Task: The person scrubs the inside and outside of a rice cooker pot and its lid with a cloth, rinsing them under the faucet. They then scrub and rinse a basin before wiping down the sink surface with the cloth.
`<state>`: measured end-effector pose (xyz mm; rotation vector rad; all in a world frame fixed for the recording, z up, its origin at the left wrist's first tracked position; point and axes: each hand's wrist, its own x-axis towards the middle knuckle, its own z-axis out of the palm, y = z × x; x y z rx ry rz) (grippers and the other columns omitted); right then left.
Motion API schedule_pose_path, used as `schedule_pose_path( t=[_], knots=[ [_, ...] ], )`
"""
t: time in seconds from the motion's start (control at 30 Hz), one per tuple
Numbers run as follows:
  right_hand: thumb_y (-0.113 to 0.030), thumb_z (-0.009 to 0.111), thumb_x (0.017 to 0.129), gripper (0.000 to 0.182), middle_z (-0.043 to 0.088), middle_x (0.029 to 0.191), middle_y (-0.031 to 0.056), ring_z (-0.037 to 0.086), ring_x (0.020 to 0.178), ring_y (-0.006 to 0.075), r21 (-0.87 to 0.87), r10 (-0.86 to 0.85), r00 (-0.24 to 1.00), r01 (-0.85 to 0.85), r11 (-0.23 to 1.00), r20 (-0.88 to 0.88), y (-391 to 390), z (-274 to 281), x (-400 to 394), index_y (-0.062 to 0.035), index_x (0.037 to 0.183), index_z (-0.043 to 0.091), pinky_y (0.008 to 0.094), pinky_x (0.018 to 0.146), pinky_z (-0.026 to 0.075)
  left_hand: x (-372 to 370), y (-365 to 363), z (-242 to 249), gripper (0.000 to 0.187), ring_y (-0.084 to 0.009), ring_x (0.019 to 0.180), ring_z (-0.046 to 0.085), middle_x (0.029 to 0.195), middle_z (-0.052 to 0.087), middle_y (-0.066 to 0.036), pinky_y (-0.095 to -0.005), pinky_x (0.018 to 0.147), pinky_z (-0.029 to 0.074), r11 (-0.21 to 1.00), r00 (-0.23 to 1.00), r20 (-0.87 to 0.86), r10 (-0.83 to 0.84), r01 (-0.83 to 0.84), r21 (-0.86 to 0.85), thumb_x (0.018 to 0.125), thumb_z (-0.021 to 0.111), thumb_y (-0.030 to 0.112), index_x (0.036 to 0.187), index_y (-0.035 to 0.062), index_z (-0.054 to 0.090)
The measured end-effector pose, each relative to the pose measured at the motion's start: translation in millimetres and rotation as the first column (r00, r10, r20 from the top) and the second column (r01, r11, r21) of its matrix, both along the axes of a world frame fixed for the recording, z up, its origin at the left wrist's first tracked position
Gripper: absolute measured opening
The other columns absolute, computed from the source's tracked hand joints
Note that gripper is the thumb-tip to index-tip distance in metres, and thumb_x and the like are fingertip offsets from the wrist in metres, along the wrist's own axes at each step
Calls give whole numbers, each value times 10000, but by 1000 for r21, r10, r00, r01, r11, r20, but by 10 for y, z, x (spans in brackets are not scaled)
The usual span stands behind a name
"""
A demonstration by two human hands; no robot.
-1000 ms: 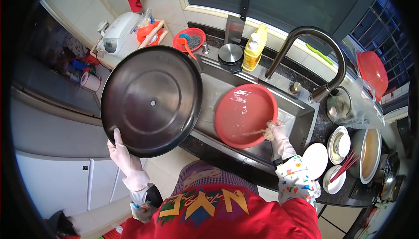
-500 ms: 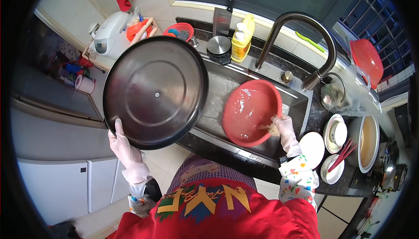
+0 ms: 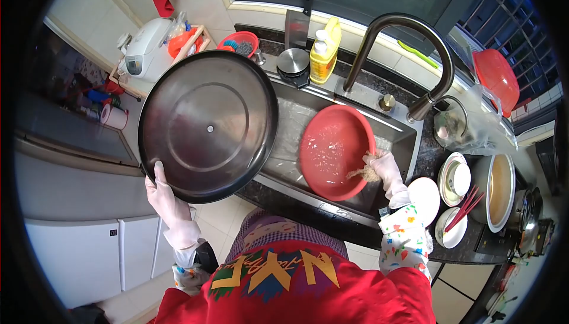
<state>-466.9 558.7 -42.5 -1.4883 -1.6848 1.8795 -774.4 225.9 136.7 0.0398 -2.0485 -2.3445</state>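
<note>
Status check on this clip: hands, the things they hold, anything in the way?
Left hand grips big pan lid by its rim. Right hand presses scrubber into red basin in sink. Faucet arches overhead.

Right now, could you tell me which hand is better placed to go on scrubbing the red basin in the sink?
The right hand: it holds the scrubber against the red basin, while the left hand grips the large lid.

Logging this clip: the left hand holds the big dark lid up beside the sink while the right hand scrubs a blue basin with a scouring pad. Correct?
Not quite: the basin is red, not blue, as the head view shows. The rest stands: the left hand holds up the dark lid, and the right hand presses a scouring pad to it in the sink.
</note>
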Motion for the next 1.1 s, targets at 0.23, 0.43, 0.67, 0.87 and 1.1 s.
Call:
schedule_pose_path(
  t=[0.23,0.43,0.67,0.87,1.1],
  knots=[
    [-43,626,818,190,652,770,9,573,621,79,-48,-19,1000,20,999,14,33,-20,41,-14,1002,667,245,573,459,-2,-5,-26,308,-174,968,590,1111,604,-84,-306,871,479,999,1000,3,-9,8,31,921,592,203,1171,33,533],
    [-46,631,814,195,658,794,16,582,660,80,-39,-4,1000,4,999,-10,32,-61,63,-15,1003,666,239,609,464,-18,30,-67,266,-170,941,590,1082,612,-80,-313,836,490,1000,1000,4,-14,13,25,919,596,198,1130,45,543],
    [-108,646,796,190,669,785,38,607,688,115,75,94,996,-93,993,-10,-39,-66,53,-12,959,664,257,648,486,-61,56,-68,261,-163,932,591,1073,613,-76,-307,841,485,1000,1000,-5,-17,17,22,913,607,199,1115,46,545],
    [-271,629,795,190,647,775,136,643,740,303,431,243,914,-372,822,325,-242,449,-206,-111,896,652,384,673,499,-85,134,-41,294,-171,948,594,1075,616,-84,-306,860,482,999,999,-9,-31,31,-8,925,587,205,1153,25,544],
    [-221,665,753,180,586,683,94,603,664,310,770,205,845,-534,348,494,-305,705,37,-94,694,553,416,596,487,-88,289,24,293,-166,952,584,1084,608,-79,-300,852,477,1000,1000,0,-27,27,-5,914,605,203,1144,37,532]
  ],
)
